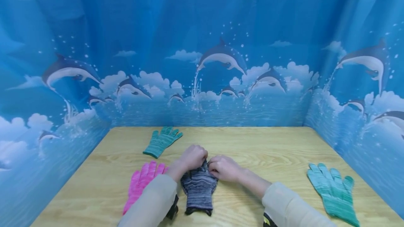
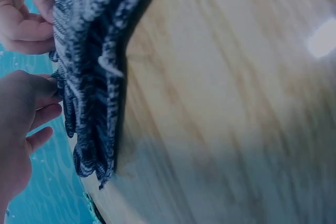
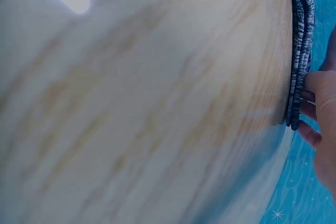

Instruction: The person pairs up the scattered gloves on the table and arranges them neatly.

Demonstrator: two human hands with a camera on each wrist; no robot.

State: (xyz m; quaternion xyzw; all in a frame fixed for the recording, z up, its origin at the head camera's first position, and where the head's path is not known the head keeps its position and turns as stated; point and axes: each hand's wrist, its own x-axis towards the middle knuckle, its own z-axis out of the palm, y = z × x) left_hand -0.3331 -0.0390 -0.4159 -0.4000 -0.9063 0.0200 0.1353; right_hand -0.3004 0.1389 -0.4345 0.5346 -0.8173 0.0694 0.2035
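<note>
A grey-and-black knitted glove [image 1: 200,188] lies on the wooden table, its dark cuff toward me and its finger end away. At that far end my left hand [image 1: 194,157] pinches the glove's fingers from the left. My right hand [image 1: 224,167] pinches the glove on the right side, close to the left hand. Close up in the left wrist view, the glove's edge [image 2: 100,87] looks folded and bunched, with thumb and fingertips on it. Along the right edge of the right wrist view, the glove [image 3: 299,51] appears side-on; the hands partly hide its fingers.
A pink glove [image 1: 143,181] lies left of the grey one, partly behind my left sleeve. One green glove [image 1: 162,141] is near the table's back left; another green glove [image 1: 334,188] lies at the right. A blue dolphin-print curtain [image 1: 202,108] surrounds the table [image 1: 268,143].
</note>
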